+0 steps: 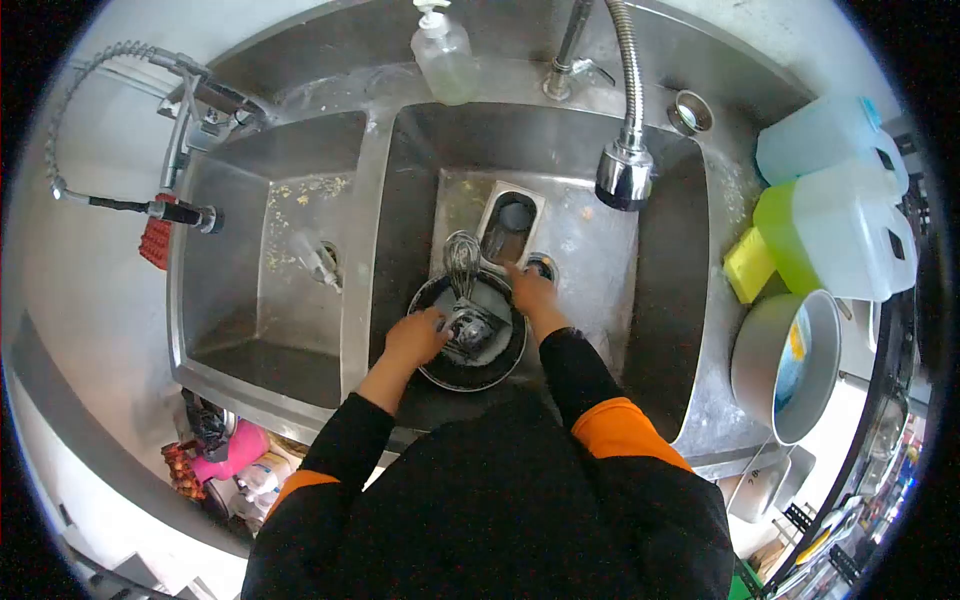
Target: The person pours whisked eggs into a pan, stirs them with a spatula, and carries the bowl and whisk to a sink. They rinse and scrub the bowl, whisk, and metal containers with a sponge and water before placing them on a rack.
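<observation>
A dark round pan [468, 375] with whitish liquid sits in the right-hand basin. A wire whisk [462, 252] leans over its upper edge, and a crumpled shiny item [472, 330] lies inside. My left hand [419, 338] is at the pan's left side, its fingers closed near the shiny item; what they hold is hidden. At the upper right rim is my right hand [533, 295], fingers bent, close to a rectangular metal container [532, 212] that stands behind the pan. Whether those fingers grip anything is too small to tell.
A spray faucet [625, 175] hangs over the right basin. Behind it stands a soap bottle [442, 60]. Jugs [845, 230], a yellow sponge [748, 266] and a large pot [788, 370] line the right ledge. The left basin [300, 355] holds food bits and a clear item.
</observation>
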Action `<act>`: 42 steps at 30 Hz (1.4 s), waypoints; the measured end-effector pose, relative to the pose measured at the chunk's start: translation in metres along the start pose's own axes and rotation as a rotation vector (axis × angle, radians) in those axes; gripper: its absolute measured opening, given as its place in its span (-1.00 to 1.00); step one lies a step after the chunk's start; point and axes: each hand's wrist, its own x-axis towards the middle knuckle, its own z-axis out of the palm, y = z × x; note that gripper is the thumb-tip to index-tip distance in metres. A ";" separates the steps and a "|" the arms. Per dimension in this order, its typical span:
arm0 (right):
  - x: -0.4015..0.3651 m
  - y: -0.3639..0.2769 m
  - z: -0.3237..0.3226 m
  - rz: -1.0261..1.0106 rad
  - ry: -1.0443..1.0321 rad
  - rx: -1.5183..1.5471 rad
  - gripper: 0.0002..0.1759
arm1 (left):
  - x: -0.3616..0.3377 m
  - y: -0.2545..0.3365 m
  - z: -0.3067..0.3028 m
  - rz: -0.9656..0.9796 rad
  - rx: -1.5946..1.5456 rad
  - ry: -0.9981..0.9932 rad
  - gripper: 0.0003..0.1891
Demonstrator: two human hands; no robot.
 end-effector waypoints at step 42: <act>0.004 0.103 0.157 -0.325 0.414 0.117 -0.74 | -0.064 -0.008 0.033 0.028 -0.183 -0.068 -0.62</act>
